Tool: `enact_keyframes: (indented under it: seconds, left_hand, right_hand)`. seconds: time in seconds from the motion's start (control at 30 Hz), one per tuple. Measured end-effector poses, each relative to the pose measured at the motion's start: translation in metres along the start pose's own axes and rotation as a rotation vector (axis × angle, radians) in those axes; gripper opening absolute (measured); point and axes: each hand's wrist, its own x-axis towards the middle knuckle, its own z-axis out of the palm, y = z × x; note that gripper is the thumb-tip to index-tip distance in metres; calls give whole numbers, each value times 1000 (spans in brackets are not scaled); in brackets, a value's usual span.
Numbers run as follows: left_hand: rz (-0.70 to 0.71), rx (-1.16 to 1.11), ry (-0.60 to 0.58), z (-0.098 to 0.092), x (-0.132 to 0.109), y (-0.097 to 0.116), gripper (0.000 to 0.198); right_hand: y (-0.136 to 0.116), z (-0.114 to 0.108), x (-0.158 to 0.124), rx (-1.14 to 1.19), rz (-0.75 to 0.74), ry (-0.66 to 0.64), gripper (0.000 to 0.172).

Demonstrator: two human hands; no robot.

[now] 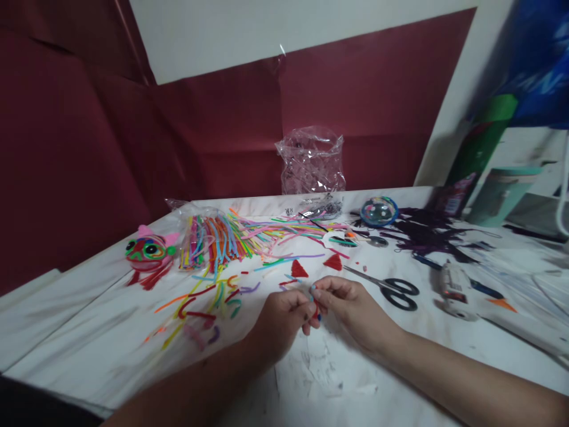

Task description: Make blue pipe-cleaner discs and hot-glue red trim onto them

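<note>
My left hand [282, 320] and my right hand [349, 305] meet over the white table [89, 350], fingers pinched together on a small red pipe-cleaner piece [316, 311]. Both hands hover just above the tabletop. Two red fuzzy triangles [299, 270] [332, 262] lie just beyond my fingers. Loose bent pipe-cleaner bits [208, 296] in several colours are scattered to the left of my left hand.
A bundle of coloured pipe cleaners [213, 237] spills from a plastic bag at the back left, beside a pink-and-red craft figure [149, 252]. Black-handled scissors [391, 289] and a glue gun [453, 284] lie to the right. A clear plastic bag [311, 163] and a round clear container [379, 211] stand further back.
</note>
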Motion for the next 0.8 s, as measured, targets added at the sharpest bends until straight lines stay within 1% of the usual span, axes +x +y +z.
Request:
enact_keyframes:
  seconds: [0.07,0.13,0.2,0.23,0.33,0.4,0.47,0.53,0.57,0.67,0.8]
  left_hand:
    - [25,0,80,-4,2,0,21]
    - [61,-29,211,-14,6,4,19]
    - [85,-43,318,-26,8,13,20]
    - [83,-28,328,-32,9,19,20]
    - [59,54,317,-48,7,35,21]
    - [35,183,286,-57,4,38,22]
    - [1,431,203,-65,1,33,22]
    - [-22,708,107,-73,1,23,21]
    - [-22,802,83,-77,1,17,19]
    - [15,952,73,-87,4,2,14]
    - [37,1072,27,-95,6,-8,13]
  right_hand:
    - [0,-3,1,-47,-35,53,28]
    - [-1,-6,3,-71,-71,146,29]
    - [-3,-7,5,-58,-80,203,30]
    - [-4,-7,6,-45,-79,213,31]
    - [-6,-6,6,-14,-64,222,31]
    - [-7,-6,6,-3,-53,229,31]
    - [-7,-7,6,4,-48,236,32]
    - [-7,-9,7,9,-50,243,32]
    - [-7,-11,8,10,-51,248,32]
    - [-7,-14,11,12,-54,260,32]
    - [-7,-15,13,12,-56,269,33]
